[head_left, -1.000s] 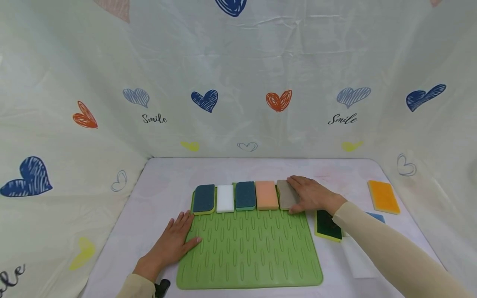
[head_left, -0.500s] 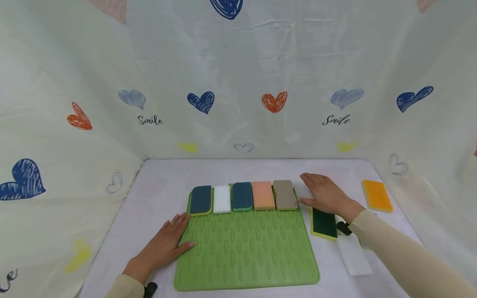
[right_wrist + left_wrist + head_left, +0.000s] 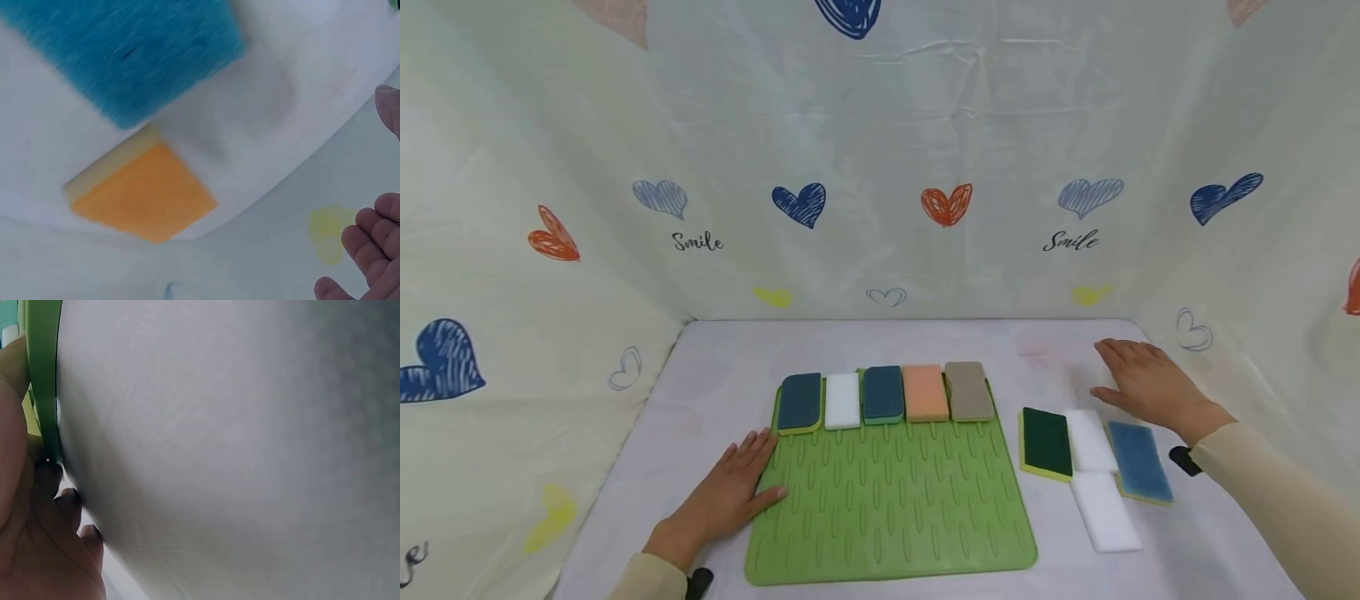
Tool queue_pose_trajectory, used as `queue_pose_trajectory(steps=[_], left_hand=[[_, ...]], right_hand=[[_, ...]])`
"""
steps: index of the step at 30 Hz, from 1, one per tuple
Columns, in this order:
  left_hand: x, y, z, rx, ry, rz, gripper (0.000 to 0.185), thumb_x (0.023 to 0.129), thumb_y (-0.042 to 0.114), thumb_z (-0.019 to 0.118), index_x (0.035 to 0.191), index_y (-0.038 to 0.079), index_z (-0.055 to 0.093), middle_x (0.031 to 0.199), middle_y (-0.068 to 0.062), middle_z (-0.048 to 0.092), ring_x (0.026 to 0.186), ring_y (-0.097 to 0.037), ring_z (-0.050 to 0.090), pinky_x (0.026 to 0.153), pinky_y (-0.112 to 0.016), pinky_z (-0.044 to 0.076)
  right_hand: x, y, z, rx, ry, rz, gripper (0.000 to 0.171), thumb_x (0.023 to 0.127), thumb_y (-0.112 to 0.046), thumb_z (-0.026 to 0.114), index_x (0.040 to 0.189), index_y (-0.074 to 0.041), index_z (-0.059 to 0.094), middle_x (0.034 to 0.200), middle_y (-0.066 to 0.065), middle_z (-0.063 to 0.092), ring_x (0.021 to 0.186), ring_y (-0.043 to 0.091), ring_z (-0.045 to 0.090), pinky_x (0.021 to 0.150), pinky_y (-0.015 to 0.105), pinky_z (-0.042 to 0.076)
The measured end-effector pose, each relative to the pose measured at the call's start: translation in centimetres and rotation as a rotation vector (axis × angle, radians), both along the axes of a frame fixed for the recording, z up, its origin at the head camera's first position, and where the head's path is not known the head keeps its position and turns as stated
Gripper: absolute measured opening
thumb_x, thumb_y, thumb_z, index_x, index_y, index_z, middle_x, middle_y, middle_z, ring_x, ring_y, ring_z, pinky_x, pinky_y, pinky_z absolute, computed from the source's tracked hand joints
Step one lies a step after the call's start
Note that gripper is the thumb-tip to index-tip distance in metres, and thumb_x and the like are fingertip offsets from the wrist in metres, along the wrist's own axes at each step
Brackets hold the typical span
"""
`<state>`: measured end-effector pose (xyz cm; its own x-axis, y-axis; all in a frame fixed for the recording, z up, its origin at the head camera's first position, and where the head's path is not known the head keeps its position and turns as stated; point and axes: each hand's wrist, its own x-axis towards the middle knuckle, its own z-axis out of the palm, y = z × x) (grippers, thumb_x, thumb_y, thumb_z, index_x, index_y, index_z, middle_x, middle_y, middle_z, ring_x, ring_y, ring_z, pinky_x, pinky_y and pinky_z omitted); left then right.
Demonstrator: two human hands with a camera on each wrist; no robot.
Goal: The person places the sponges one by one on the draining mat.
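My left hand point(image 3: 722, 497) rests at the left edge of a green ridged mat point(image 3: 887, 508), thumb on its surface, fingers spread. Along the mat's far edge lies a row of sponges: a dark blue one point(image 3: 800, 402), a white one point(image 3: 842, 401), another dark blue one point(image 3: 883, 392), a peach one point(image 3: 925, 392) and a taupe one point(image 3: 970, 390). My right hand point(image 3: 1153, 387), holding nothing, hovers over the table's right side with fingers extended. Below it in the right wrist view are an orange sponge point(image 3: 150, 194) and a blue sponge point(image 3: 144, 56); the hand hides the orange one in the head view.
Right of the mat lie a dark green sponge point(image 3: 1047, 443), two white sponges, one farther back point(image 3: 1090, 440) and one nearer point(image 3: 1105, 511), and the blue-topped sponge point(image 3: 1138, 461). A white cloth with printed hearts point(image 3: 880, 167) hangs behind the table point(image 3: 842, 342).
My right hand has left the taupe sponge and moved right, past the loose sponges, to above the orange one. The left hand stays at the mat's edge. The head view has shifted slightly.
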<state>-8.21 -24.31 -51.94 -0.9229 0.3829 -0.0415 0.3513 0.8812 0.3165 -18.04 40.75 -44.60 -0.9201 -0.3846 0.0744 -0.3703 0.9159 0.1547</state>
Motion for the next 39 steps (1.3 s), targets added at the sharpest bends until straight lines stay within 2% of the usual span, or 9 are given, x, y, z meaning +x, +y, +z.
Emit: queue_pose_trajectory(steps=[3, 7, 13, 20, 26, 29, 33, 35, 39], left_hand=[[0.0, 0.1, 0.0, -0.002, 0.004, 0.002, 0.084, 0.103, 0.051, 0.064, 0.162, -0.003, 0.037, 0.167, -0.024, 0.036, 0.155, -0.047, 0.033, 0.123, -0.066, 0.030], [0.1, 0.2, 0.1, -0.003, 0.008, 0.007, 0.084, 0.103, 0.050, 0.065, 0.161, -0.004, 0.038, 0.167, -0.025, 0.037, 0.155, -0.047, 0.033, 0.123, -0.067, 0.030], [0.2, 0.3, 0.1, -0.001, 0.002, 0.012, 0.085, 0.103, 0.052, 0.064, 0.162, -0.002, 0.037, 0.167, -0.024, 0.037, 0.155, -0.047, 0.033, 0.123, -0.067, 0.029], [0.1, 0.2, -0.2, -0.006, -0.003, 0.019, 0.085, 0.103, 0.052, 0.064, 0.162, -0.002, 0.036, 0.168, -0.024, 0.036, 0.156, -0.046, 0.032, 0.124, -0.066, 0.028], [0.0, 0.2, -0.4, -0.002, -0.013, 0.024, 0.087, 0.102, 0.054, 0.063, 0.163, -0.001, 0.035, 0.169, -0.023, 0.035, 0.157, -0.045, 0.031, 0.125, -0.066, 0.027], [-0.1, 0.1, -0.5, 0.002, -0.004, 0.021, 0.086, 0.102, 0.054, 0.064, 0.162, -0.001, 0.036, 0.168, -0.023, 0.036, 0.156, -0.047, 0.032, 0.124, -0.067, 0.027], [-0.2, 0.1, -0.6, 0.014, -0.003, 0.020, 0.086, 0.102, 0.052, 0.065, 0.162, -0.001, 0.037, 0.168, -0.023, 0.036, 0.156, -0.047, 0.032, 0.124, -0.067, 0.027], [-0.2, 0.2, -0.6, 0.010, -0.003, 0.015, 0.086, 0.102, 0.053, 0.065, 0.162, -0.001, 0.037, 0.168, -0.023, 0.037, 0.156, -0.047, 0.032, 0.124, -0.066, 0.027], [-0.1, 0.1, -0.5, -0.001, -0.011, 0.026, 0.087, 0.102, 0.055, 0.063, 0.162, -0.001, 0.037, 0.168, -0.022, 0.036, 0.156, -0.046, 0.031, 0.125, -0.066, 0.027]], right_hand=[[0.4, 2.9, 0.0, 0.042, -0.005, -0.021, 0.079, 0.089, -0.035, 0.084, 0.144, 0.012, 0.052, 0.145, 0.034, 0.056, 0.134, 0.053, 0.050, 0.114, 0.072, 0.036], [1.2, 6.3, -0.9, 0.069, 0.012, -0.005, 0.078, 0.088, -0.032, 0.085, 0.142, 0.014, 0.052, 0.141, 0.035, 0.057, 0.129, 0.054, 0.051, 0.111, 0.073, 0.038], [2.0, 8.9, -2.5, 0.072, 0.034, -0.029, 0.079, 0.084, -0.032, 0.089, 0.138, 0.012, 0.051, 0.136, 0.033, 0.057, 0.124, 0.053, 0.052, 0.109, 0.074, 0.039], [2.0, 10.1, -3.8, 0.072, 0.067, -0.030, 0.079, 0.082, -0.033, 0.089, 0.133, 0.014, 0.051, 0.129, 0.033, 0.060, 0.118, 0.053, 0.054, 0.105, 0.073, 0.042], [2.1, 10.4, -4.4, 0.054, 0.082, -0.026, 0.092, 0.078, -0.029, 0.092, 0.142, 0.015, 0.044, 0.138, 0.036, 0.052, 0.126, 0.055, 0.047, 0.109, 0.074, 0.039], [2.4, 10.4, -4.5, 0.033, 0.039, -0.045, 0.103, 0.077, -0.030, 0.093, 0.150, 0.015, 0.036, 0.146, 0.037, 0.046, 0.134, 0.055, 0.040, 0.117, 0.075, 0.029], [2.7, 10.4, -4.3, -0.008, -0.075, -0.117, 0.112, 0.080, -0.039, 0.091, 0.155, 0.015, 0.028, 0.153, 0.038, 0.037, 0.139, 0.057, 0.031, 0.121, 0.076, 0.016], [2.5, 10.4, -4.2, -0.034, -0.100, -0.148, 0.110, 0.083, -0.042, 0.088, 0.154, 0.016, 0.028, 0.152, 0.040, 0.036, 0.139, 0.058, 0.031, 0.120, 0.078, 0.016], [1.7, 10.6, -4.1, -0.053, -0.035, -0.112, 0.098, 0.085, -0.041, 0.087, 0.148, 0.016, 0.036, 0.146, 0.040, 0.043, 0.134, 0.057, 0.037, 0.115, 0.076, 0.028]])
